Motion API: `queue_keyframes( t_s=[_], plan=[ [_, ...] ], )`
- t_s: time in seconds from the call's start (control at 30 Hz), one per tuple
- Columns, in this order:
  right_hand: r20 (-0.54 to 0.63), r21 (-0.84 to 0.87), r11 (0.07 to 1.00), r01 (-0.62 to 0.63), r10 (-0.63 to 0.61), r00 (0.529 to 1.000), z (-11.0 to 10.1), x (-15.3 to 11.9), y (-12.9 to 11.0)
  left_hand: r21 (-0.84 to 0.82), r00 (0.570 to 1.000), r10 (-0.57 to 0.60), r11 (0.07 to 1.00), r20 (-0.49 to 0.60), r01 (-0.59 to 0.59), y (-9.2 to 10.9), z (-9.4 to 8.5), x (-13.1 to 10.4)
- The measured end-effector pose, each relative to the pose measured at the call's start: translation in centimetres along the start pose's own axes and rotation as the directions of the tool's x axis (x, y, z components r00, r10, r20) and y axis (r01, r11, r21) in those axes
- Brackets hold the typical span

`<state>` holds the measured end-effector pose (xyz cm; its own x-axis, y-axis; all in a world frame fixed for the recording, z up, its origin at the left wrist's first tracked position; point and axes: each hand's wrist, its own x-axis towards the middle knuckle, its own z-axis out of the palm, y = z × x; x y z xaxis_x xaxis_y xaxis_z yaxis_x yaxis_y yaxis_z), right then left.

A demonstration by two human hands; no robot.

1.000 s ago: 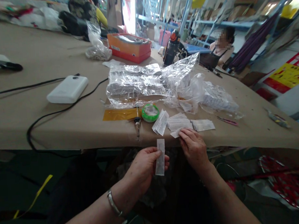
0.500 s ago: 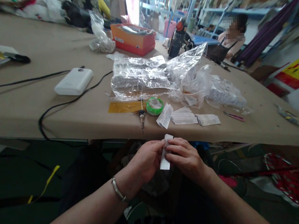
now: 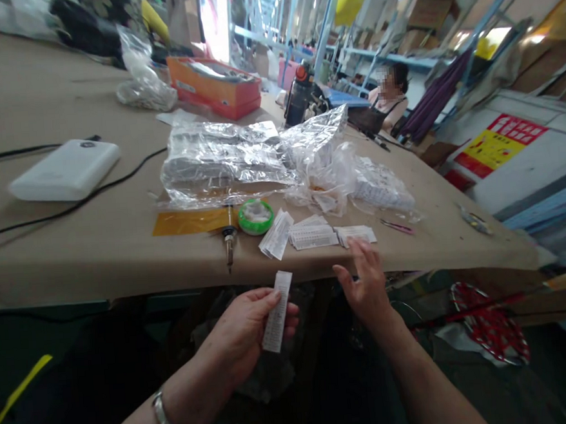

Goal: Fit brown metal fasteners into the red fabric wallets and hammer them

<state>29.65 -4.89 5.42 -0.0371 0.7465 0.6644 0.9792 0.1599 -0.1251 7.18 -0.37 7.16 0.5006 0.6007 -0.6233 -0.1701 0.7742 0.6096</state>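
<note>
I've got my left hand pinching a printed strip at its edge, seemingly to leave print uncovered; toward two o'clock, my right hand spreads loosely over a strip pile, contact unclear.

Near edge of the table: we logged, left to right, a hand tool, a tub and three piles of strips, tweezers farther right. Behind them we found plastic bags; beyond those, the box, bottle to its right. Power bank lay left. One strip sat in our left hand, before the edge.
</note>
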Motion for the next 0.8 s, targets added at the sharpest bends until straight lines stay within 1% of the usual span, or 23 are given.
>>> queue_keyframes(
  t_s=[0.03,0.07,0.1,0.17,0.2,0.3,0.4,0.47,0.53,0.57,0.63,0.7,0.73,0.8],
  plan=[
    [0.015,-0.093,0.994,-0.058,0.059,0.998,0.0,-0.2,1.3,0.010,1.000,0.001,1.000,0.001,-0.001,-0.1,0.0,0.0],
    [0.048,-0.165,0.982,-0.086,0.095,0.994,0.1,-0.5,2.3,0.018,1.000,0.001,1.000,0.005,-0.001,-0.2,0.0,0.1],
    [0.085,-0.212,0.973,-0.093,0.114,0.990,0.3,-0.9,3.2,0.021,1.000,-0.001,1.000,0.007,0.001,-0.3,-0.1,0.1],
    [0.125,-0.243,0.966,-0.083,0.116,0.985,0.5,-1.7,4.4,0.023,1.000,-0.005,1.000,0.001,0.005,-0.5,-0.1,0.2],
    [0.122,-0.238,0.969,-0.074,0.105,0.987,0.5,-2.0,4.8,0.022,1.000,-0.008,1.000,-0.005,0.008,-0.6,-0.2,0.3],
    [0.062,-0.184,0.981,-0.061,0.074,0.995,0.2,-2.3,5.5,0.032,1.000,0.000,0.999,-0.014,0.000,-0.7,-0.4,0.4],
    [-0.035,-0.078,0.993,-0.085,0.083,0.996,-0.7,-1.7,5.3,0.033,1.000,0.003,0.999,-0.020,-0.002,-0.6,-0.5,0.4],
    [-0.114,0.029,0.993,-0.110,0.113,0.987,-1.3,-0.9,3.9,0.024,1.000,-0.005,1.000,-0.029,0.006,-0.6,-0.5,0.3],
    [-0.156,0.164,0.983,-0.082,0.108,0.982,-1.5,-0.2,1.4,0.018,0.999,-0.007,1.000,-0.031,0.008,-0.6,-0.3,0.2],
    [-0.149,0.234,0.972,-0.032,0.068,0.986,-1.5,0.1,-0.1,0.012,1.000,-0.007,1.000,-0.028,0.007,-0.6,-0.2,0.2],
    [-0.095,0.349,0.931,0.110,-0.081,0.992,-1.0,0.4,-3.2,-0.015,1.000,0.009,1.000,0.006,-0.009,-0.7,-0.1,0.2],
    [-0.027,0.397,0.885,0.243,-0.253,0.967,-0.1,0.3,-5.7,-0.069,0.997,0.053,0.996,0.061,-0.049,-0.7,-0.1,0.3],
    [0.003,0.399,0.871,0.287,-0.314,0.949,0.4,0.2,-6.7,-0.105,0.994,0.081,0.992,0.077,-0.073,-0.7,-0.1,0.3],
    [0.037,0.397,0.855,0.335,-0.380,0.924,1.4,-0.3,-7.8,-0.172,0.991,0.117,0.980,0.067,-0.104,-0.6,-0.3,0.2]
  ],
)
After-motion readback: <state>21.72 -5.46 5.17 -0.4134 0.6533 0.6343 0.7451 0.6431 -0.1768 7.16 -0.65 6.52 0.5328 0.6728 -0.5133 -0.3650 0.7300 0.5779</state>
